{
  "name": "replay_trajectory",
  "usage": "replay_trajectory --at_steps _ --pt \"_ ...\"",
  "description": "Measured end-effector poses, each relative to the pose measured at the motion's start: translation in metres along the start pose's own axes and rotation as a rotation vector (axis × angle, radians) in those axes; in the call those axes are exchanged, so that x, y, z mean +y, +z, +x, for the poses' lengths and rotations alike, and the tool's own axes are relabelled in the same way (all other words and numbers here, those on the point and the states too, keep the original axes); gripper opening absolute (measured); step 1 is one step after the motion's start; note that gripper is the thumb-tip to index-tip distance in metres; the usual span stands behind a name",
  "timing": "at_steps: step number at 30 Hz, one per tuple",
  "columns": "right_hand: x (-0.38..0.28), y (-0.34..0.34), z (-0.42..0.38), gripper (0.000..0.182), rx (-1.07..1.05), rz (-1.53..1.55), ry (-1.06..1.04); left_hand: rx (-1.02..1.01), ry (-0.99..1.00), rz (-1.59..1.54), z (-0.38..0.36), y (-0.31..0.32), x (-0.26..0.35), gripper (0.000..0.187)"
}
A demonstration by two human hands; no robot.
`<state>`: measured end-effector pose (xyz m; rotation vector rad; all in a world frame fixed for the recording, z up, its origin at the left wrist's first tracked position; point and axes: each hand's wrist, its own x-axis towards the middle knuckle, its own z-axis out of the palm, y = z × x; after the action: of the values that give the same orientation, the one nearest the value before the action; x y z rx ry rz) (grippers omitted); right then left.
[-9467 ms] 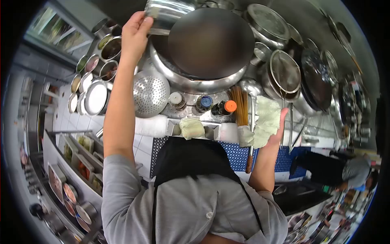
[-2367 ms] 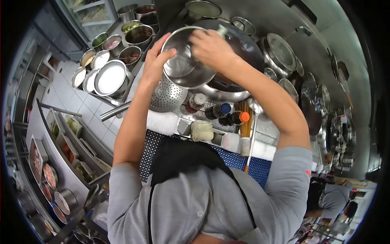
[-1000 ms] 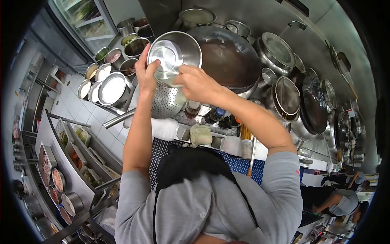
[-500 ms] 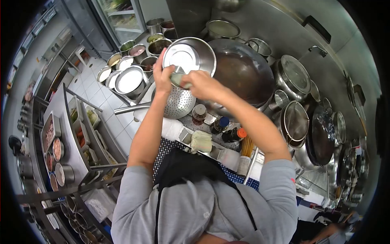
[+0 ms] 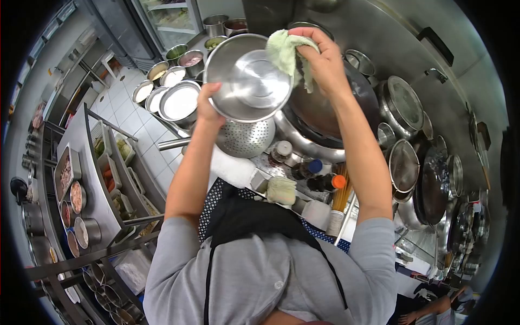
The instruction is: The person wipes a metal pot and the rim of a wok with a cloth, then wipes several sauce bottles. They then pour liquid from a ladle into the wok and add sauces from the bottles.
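Note:
My left hand (image 5: pixel 210 103) grips the left rim of a shiny steel bowl (image 5: pixel 222 65), thumb over the edge. The bowl is tilted so its inside faces me, and nothing shows in it. A pale green cloth (image 5: pixel 281 51) hangs from my right hand (image 5: pixel 324 59), bunched between the fingers at the bowl's upper right rim. Beneath the bowl lies a perforated strainer (image 5: pixel 246 142) with a long handle. A large dark wok (image 5: pixel 355 111) sits behind my right wrist, partly covered by the arm.
Steel pots with white contents (image 5: pixel 180 102) stand at the left. Bottles, one with an orange cap (image 5: pixel 338 181), line the counter before me beside a folded cloth (image 5: pixel 281 189). Lidded pots (image 5: pixel 403 100) and wire strainers (image 5: pixel 405 165) crowd the right. Another person's arm (image 5: pixel 430 311) shows at lower right.
My right hand has moved from inside the bowl up and right, carrying the cloth to the rim. The bowl has turned to face me more and shifted slightly right.

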<state>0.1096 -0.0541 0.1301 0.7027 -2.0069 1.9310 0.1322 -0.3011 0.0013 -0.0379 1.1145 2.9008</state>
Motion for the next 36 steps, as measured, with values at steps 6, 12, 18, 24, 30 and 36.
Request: replay_trajectory --at_steps 6,12,18,24,30,36 --pt "0.071 0.067 0.020 0.022 0.385 -0.190 -0.016 0.000 -0.083 -0.290 0.028 -0.004 0.009 0.049" --pt "0.092 0.134 -0.020 0.030 0.147 -0.553 -0.161 0.125 0.085 -0.320 0.143 -0.040 0.047 0.051" --pt "0.057 0.161 -0.066 0.038 0.091 -0.304 0.298 0.604 0.349 0.259 0.297 -0.085 0.127 0.052" --pt "0.007 0.125 -0.132 0.033 0.354 -0.351 0.535 0.788 0.474 0.716 0.416 -0.163 0.150 0.048" --pt "-0.019 0.110 -0.187 0.030 0.761 -0.321 0.598 0.790 0.308 0.913 0.455 -0.194 0.144 0.027" --pt "-0.019 0.107 -0.202 0.022 0.882 -0.326 0.582 0.824 0.195 1.518 0.494 -0.252 0.135 0.031"
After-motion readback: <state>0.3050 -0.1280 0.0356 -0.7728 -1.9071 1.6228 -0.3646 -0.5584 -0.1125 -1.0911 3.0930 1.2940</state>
